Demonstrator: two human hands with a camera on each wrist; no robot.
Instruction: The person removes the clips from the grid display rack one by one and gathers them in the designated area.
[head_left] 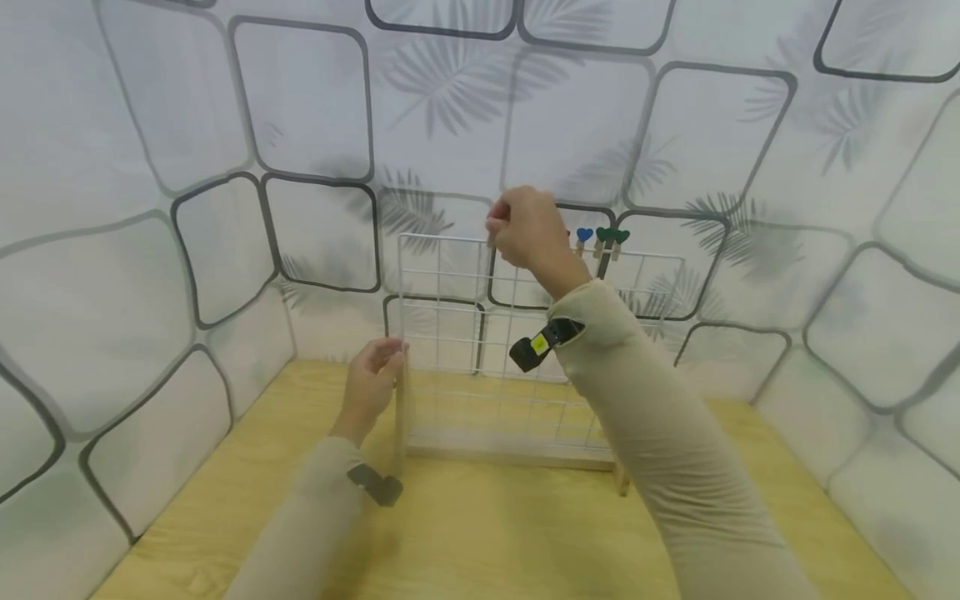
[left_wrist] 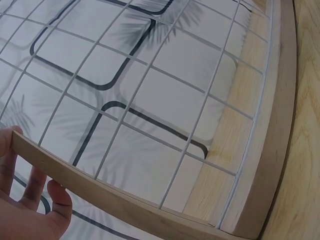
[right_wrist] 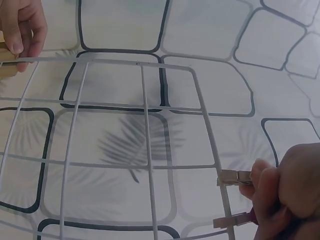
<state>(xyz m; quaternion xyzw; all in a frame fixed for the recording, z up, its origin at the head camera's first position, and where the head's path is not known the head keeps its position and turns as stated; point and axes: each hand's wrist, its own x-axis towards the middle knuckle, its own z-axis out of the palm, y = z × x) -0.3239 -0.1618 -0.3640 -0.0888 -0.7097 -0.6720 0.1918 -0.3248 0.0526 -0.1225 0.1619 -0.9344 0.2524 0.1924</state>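
Observation:
A white wire grid (head_left: 457, 341) stands upright in a wooden frame. My left hand (head_left: 372, 372) holds the frame's left wooden post (left_wrist: 100, 192), fingers and thumb at its edges in the left wrist view. At the grid's top wire, my right hand (head_left: 527, 227) pinches a small wooden clothespin (right_wrist: 236, 177), whose tip meets the wire. A second clothespin (right_wrist: 232, 220) with a dark red end is clipped close beside it. Farther right along the top wire are clothespins with a blue heart (head_left: 584, 235) and green hearts (head_left: 604, 235).
The frame's wooden base bar (head_left: 510, 457) runs along the wood-grain table (head_left: 465, 533), with a short foot (head_left: 622, 480) at its right end. Patterned white walls (head_left: 442, 92) with dark outlined shapes and leaf prints enclose the table behind and at both sides.

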